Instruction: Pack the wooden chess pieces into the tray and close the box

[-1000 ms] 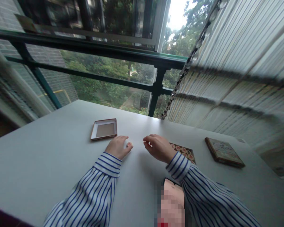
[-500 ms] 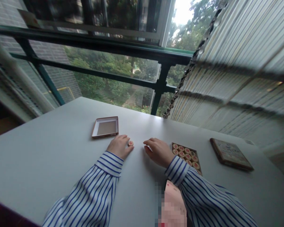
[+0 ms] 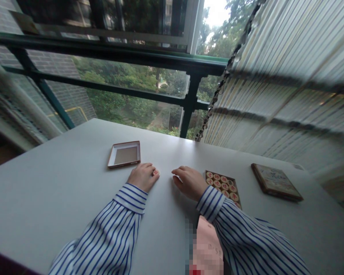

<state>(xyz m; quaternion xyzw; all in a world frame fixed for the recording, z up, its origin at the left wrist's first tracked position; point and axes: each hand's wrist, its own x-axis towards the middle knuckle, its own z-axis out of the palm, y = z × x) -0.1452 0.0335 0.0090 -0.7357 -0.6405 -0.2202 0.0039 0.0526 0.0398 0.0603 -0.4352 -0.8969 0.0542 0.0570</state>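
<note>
My left hand [image 3: 142, 177] rests on the white table [image 3: 60, 198] with its fingers curled, pinching a small round wooden game piece [image 3: 156, 172] with a red mark at the fingertips. My right hand [image 3: 189, 182] lies a short way to the right, fingers curled inward; I cannot see what, if anything, is in them. Just right of that hand is a shallow brown box [image 3: 237, 190] filled with several round red-marked pieces. An empty shallow box half [image 3: 125, 154] sits just beyond my left hand. Both sleeves are blue-and-white striped.
A flat brown board or closed box [image 3: 275, 181] lies at the right of the table. Beyond the far table edge are a dark railing [image 3: 189, 99] and windows onto trees. A slatted blind [image 3: 289, 88] hangs on the right. A pinkish object [image 3: 208, 244] sits below, near my chest.
The view shifted slightly. My right hand drew back from over the piece box and settled on the table; my left hand stays put with the round piece now tucked at its fingertips.
</note>
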